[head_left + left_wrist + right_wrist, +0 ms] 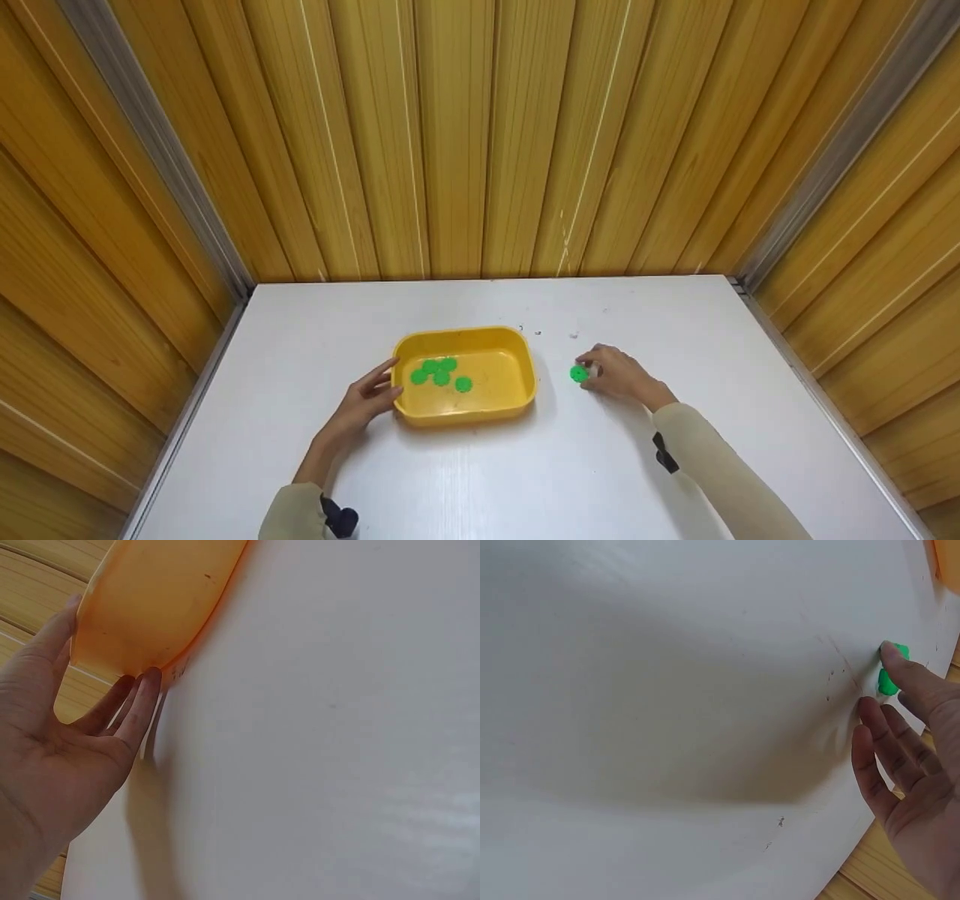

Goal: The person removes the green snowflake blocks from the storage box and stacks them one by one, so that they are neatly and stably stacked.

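A shallow yellow plastic tray (pixel 480 414) with rounded corners stands on the white table, and several flat green discs (pixel 463 384) lie inside it toward its left half. At the tray's left end, my left hand (pixel 361 405) holds the wall. The left wrist view shows its thumb up at the rim and the other fingers against the outside of the tray (pixel 161 600). To the right of the tray, my right hand (pixel 619 375) pinches one green notched disc (pixel 578 373) between thumb and index finger, close over the table. Its other fingers are loosely bent in the right wrist view.
The white table (pixel 465 480) ends against a yellow wood-patterned wall (pixel 450 150) at the back, with similar panels on both sides. Small dark marks (pixel 538 332) and specks dot the tabletop behind and right of the tray.
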